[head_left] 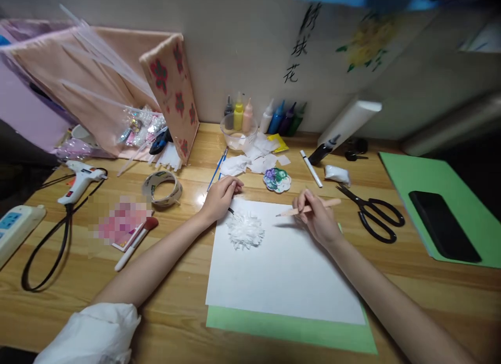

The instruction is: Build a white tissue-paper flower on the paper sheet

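A wooden pencil (331, 203) is pinched in my right hand (319, 220), its dark tip pointing left just above a white sheet of paper (285, 280). My left hand (221, 197) rests by the sheet's top left corner, its fingers curled together; nothing shows in them, though their underside is hidden. Just below that hand lies a fluffy white paper flower (246, 229) on the sheet, a short dark stem running up toward the hand. Green paper (289, 325) sticks out beneath the white sheet.
Behind the sheet are a paint palette (277, 180), crumpled tissue (256, 153), a plastic cup (238, 132) and several paint bottles (277, 118). Scissors (376, 213) and a black phone (444, 226) lie right. Tape (162, 188), a brush (136, 244) and a glue gun (80, 179) lie left.
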The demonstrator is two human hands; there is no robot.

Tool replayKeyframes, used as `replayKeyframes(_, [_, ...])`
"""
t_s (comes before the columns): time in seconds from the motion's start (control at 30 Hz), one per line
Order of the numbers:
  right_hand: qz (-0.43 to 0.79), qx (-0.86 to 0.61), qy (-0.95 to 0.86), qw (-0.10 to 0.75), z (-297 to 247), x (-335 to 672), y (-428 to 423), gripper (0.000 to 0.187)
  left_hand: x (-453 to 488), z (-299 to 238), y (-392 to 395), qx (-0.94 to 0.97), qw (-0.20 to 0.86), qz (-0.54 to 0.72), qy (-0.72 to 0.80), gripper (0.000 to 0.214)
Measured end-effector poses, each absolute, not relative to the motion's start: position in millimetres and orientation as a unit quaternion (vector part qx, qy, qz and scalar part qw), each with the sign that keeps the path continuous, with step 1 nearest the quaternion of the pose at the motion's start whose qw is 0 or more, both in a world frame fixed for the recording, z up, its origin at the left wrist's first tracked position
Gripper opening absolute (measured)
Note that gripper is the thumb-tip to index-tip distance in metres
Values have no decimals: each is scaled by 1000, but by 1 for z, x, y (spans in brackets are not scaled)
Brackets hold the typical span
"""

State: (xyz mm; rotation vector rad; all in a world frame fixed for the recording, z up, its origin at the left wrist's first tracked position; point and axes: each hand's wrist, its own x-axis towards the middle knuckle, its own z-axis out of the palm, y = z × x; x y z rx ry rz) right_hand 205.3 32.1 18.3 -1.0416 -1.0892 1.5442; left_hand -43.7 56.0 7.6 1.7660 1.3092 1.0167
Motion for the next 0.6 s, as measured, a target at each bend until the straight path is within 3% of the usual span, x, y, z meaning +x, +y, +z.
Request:
replayKeyframes(0.2, [591, -495, -446, 455, 1, 270, -27, 41, -60, 21, 15, 691, 236, 318, 605, 22])
replayKeyframes(0.3, [593, -477, -417, 497, -4, 283, -36, 42, -68, 17, -7, 576, 326, 363, 656, 19])
replayKeyframes(0.4, [588, -478, -436, 485, -8, 285, -33, 42, -70, 19, -16, 448, 464, 402, 649, 32])
replayKeyframes(0.47, [593, -481, -458, 456, -10, 284, -27, 44, -69, 26, -17, 421, 512, 386, 641, 38])
replayKeyframes(0.6, [588, -473, -465, 462, -9, 283, -15, 46, -63, 36, -16, 458, 559, 314, 616, 26])
